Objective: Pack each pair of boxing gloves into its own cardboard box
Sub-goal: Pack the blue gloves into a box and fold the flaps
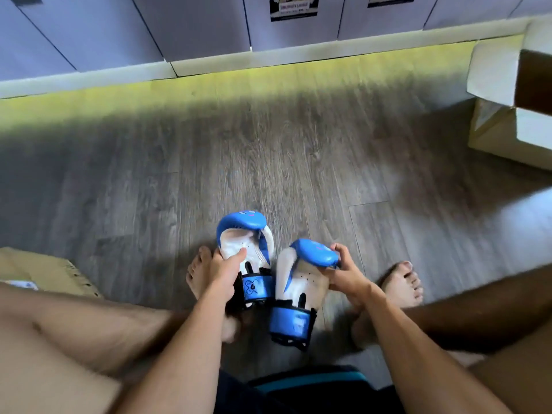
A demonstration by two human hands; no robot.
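Two blue-and-white boxing gloves are held over the wooden floor between my bare feet, palms up, cuffs toward me. My left hand [224, 271] grips the left glove [246, 246] at its white palm, thumb pressed into it. My right hand [343, 274] holds the right glove [301, 282] by its blue thumb and palm side. An open cardboard box [507, 127] stands at the far right edge, flaps up. A flat piece of cardboard [44, 271] lies at the left, behind my left leg.
The grey wood floor [268, 159] stretches ahead to a white skirting board [209, 65] and a row of pale cabinet fronts [194, 22]. My bare legs and feet [403, 282] flank the gloves.
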